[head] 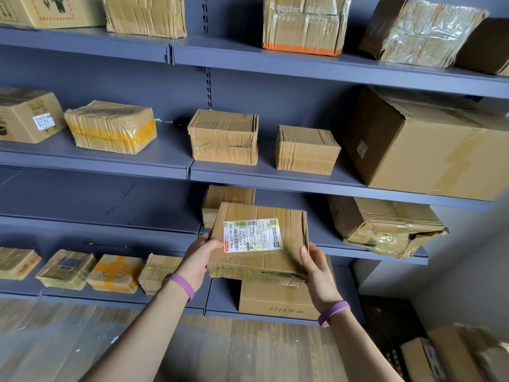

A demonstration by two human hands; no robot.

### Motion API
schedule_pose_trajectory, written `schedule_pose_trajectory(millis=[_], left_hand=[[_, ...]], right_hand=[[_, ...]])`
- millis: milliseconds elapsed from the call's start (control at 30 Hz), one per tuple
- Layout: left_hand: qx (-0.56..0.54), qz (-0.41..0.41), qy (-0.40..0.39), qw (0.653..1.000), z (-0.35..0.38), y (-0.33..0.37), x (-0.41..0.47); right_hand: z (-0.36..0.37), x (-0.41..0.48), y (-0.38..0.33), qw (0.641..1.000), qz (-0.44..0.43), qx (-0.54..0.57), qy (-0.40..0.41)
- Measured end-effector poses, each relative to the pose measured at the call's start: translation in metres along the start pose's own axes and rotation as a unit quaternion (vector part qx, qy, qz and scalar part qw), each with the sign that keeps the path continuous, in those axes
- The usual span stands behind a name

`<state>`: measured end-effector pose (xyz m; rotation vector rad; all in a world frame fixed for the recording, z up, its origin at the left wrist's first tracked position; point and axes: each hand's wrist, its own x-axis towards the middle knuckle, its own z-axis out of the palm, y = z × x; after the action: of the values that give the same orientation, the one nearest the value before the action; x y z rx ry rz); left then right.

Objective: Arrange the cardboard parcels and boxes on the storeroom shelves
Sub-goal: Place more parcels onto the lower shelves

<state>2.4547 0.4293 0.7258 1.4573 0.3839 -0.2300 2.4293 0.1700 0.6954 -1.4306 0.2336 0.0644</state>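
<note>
Now both hands, left (pixel 199 256) and right (pixel 316 267), grip the labelled parcel (pixel 260 241) between them.

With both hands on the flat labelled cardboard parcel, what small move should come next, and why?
Probably ease the flat brown cardboard parcel with the white label forward onto the grey metal shelf just behind it. The left hand and right hand grip its two sides at that shelf's height, and bare shelf shows between the small brown box and the crushed taped box.
</note>
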Motion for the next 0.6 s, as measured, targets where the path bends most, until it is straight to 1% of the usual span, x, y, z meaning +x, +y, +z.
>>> schedule_pose_trajectory(millis=[200, 433, 533, 600], left_hand=[[0.026, 0.017, -0.025, 0.999, -0.001, 0.002, -0.007], [0.044, 0.019, -0.031, 0.998, 0.0, 0.002, -0.01], [0.071, 0.015, -0.012, 0.997, 0.002, 0.003, -0.008], [0.044, -0.003, -0.01, 0.999, 0.006, 0.006, -0.007]], right_hand=[[-0.002, 0.002, 0.003, 0.998, -0.017, -0.001, 0.053], [-0.006, 0.002, 0.007, 0.998, -0.01, -0.015, 0.063], [-0.007, 0.003, 0.01, 0.997, -0.027, -0.027, 0.06], [-0.01, 0.004, 0.011, 0.997, -0.039, -0.049, 0.052]])
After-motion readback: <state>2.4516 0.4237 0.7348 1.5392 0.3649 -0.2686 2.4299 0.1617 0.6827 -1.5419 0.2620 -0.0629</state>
